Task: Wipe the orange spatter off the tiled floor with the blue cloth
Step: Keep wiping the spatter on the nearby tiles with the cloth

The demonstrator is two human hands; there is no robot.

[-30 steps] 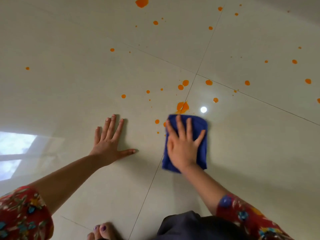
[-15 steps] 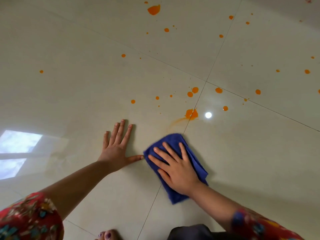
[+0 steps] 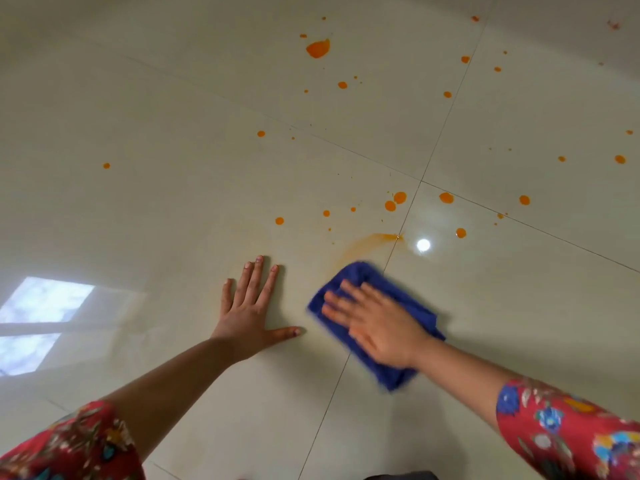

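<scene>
A: Where is the blue cloth [image 3: 375, 318]?

B: Flat on the tiled floor [image 3: 173, 116], lying across a grout line. The right hand [image 3: 375, 325] presses down on it with the palm, fingers spread, not curled around it. Hand and cloth are blurred.

A: And the other of the 2 hands?

B: The left hand [image 3: 249, 308] lies flat on the floor just left of the cloth, fingers splayed, holding nothing. Its thumb tip points at the cloth, close but not touching.

A: The orange spatter [image 3: 318, 49]?

B: A thin orange smear [image 3: 367, 244] curves away from the cloth's far corner toward the grout line. Beyond the cloth many round drops dot the tiles, the largest blob far beyond it. A bright light reflection [image 3: 423, 244] sits just beyond the cloth, right of the smear.

A: Clothing?

B: Red floral sleeves [image 3: 571, 434] on both arms.
</scene>
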